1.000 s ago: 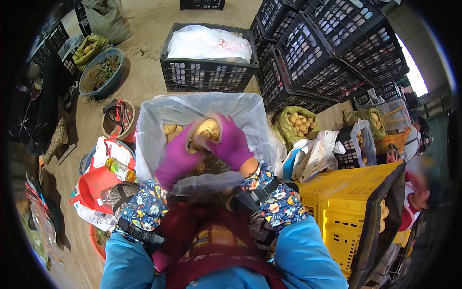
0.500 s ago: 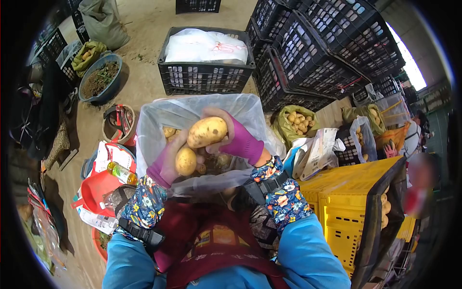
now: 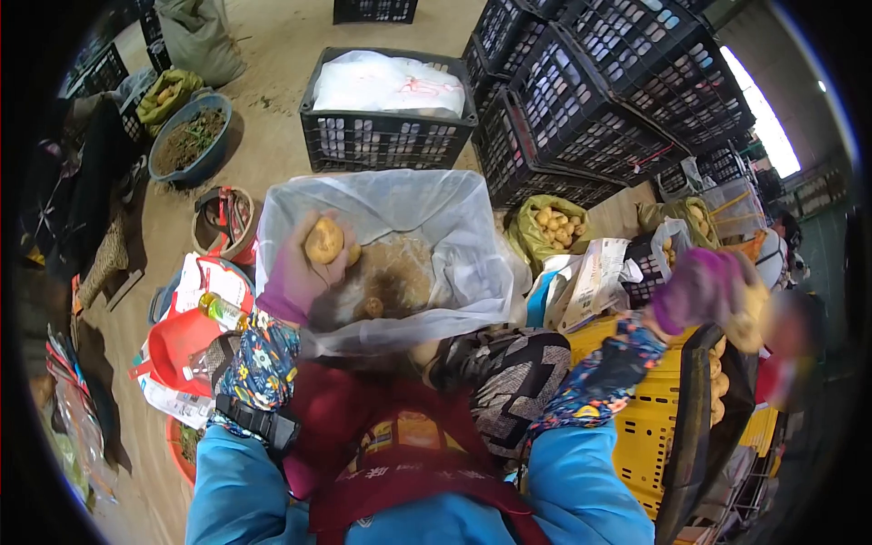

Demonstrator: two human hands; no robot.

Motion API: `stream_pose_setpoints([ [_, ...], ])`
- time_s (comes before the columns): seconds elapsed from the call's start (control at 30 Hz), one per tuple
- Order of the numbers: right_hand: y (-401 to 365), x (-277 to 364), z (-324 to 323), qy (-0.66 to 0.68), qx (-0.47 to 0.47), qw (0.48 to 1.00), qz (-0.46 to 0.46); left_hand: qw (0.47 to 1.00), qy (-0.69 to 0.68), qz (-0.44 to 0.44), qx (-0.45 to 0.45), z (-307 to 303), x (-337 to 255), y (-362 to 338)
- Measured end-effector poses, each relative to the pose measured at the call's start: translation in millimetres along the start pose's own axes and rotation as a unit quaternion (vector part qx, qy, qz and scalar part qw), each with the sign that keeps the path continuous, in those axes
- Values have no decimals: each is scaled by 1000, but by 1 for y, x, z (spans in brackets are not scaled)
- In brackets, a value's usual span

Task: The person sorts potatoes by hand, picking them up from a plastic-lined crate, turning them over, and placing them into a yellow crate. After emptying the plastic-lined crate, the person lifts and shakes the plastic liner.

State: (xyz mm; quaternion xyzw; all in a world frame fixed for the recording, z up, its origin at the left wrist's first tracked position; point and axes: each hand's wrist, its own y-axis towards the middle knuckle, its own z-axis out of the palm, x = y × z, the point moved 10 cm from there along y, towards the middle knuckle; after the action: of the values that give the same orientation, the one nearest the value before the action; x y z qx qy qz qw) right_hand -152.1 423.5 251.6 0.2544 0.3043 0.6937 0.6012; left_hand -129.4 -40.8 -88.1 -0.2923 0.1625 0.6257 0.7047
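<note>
My left hand (image 3: 304, 268), in a purple-cuffed glove, is closed on a round potato (image 3: 324, 241) over the left side of a crate lined with clear plastic (image 3: 468, 209). Another potato shows partly behind its fingers. Loose soil and a small potato (image 3: 373, 307) lie at the bottom of the liner. Far to the right, my right hand (image 3: 708, 286) is blurred by motion and holds a large potato (image 3: 752, 313) above the yellow crate (image 3: 636, 391). Several potatoes (image 3: 718, 381) show at that crate's dark-lined right side.
A black crate with a white bag (image 3: 391, 141) stands ahead, beside stacked black crates (image 3: 581, 109). Green sacks of potatoes (image 3: 554, 227) stand at right. A blue basin of soil (image 3: 189, 141), a red scoop (image 3: 182, 350) and a bottle (image 3: 221, 311) are at left.
My right hand has swung from the plastic-lined crate to the far right with the large potato. My left hand has moved slightly left and up, and more of the crate's bottom shows.
</note>
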Motion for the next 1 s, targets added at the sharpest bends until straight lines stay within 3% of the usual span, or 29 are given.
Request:
stream_pose_setpoints([
  [0.1, 2, 42, 37, 13, 75, 995, -64, 997, -68, 44, -13, -3, -25, -8],
  [0.13, 2, 36, 33, 10, 82, 995, -58, 993, -113, 34, -7, 13, -38, -18],
  [0.17, 2, 18, 22, 4, 80, 996, -39, 994, -72, 81, -14, 1, -48, -16],
  [0.27, -14, -103, -79, -2, -42, 987, 156, 980, 11, 192, -52, -31, -75, -13],
  [0.3, -37, -156, -132, 72, -140, 942, 296, 977, 13, 201, -64, -31, -81, -17],
  [0.33, -69, -196, -188, -128, -196, 907, 350, 975, 15, 210, -77, -30, -86, -21],
  [0.37, -107, -232, -243, -331, -228, 805, 436, 972, 18, 218, -90, -30, -92, -24],
  [0.4, -146, -264, -292, -449, -251, 681, 521, 974, 7, 215, -75, -20, -96, -30],
  [0.43, -186, -302, -331, -589, -81, 538, 598, 975, -23, 201, -96, -25, -97, -28],
  [0.47, -226, -339, -369, -686, 110, 369, 618, 974, -54, 188, -117, -30, -97, -25],
  [0.53, -305, -378, -439, -621, 32, 403, 672, 969, -144, 145, -137, -21, -100, -28],
  [0.57, -315, -398, -457, -673, 75, 351, 647, 963, -203, 116, -135, -6, -99, -29],
  [0.6, -323, -417, -469, -720, 116, 299, 616, 950, -190, 125, -213, -7, -102, -31],
  [0.63, -332, -434, -480, -763, 155, 244, 579, 949, -169, 131, -230, -9, -104, -32],
  [0.67, -349, -446, -497, -778, 161, 228, 562, 949, -147, 134, -246, -13, -105, -34],
  [0.77, -356, -461, -515, -866, 162, 233, 412, 936, -94, 106, -322, -5, -107, -35],
  [0.87, -351, -456, -517, -750, 208, 298, 553, 941, -88, 79, -317, -1, -101, -32],
  [0.93, -343, -438, -510, -671, 136, 425, 592, 953, -72, 82, -284, -3, -96, -27],
  [1.0, -341, -398, -503, -549, -47, 617, 561, 955, 174, 113, -213, 7, -108, -26],
])
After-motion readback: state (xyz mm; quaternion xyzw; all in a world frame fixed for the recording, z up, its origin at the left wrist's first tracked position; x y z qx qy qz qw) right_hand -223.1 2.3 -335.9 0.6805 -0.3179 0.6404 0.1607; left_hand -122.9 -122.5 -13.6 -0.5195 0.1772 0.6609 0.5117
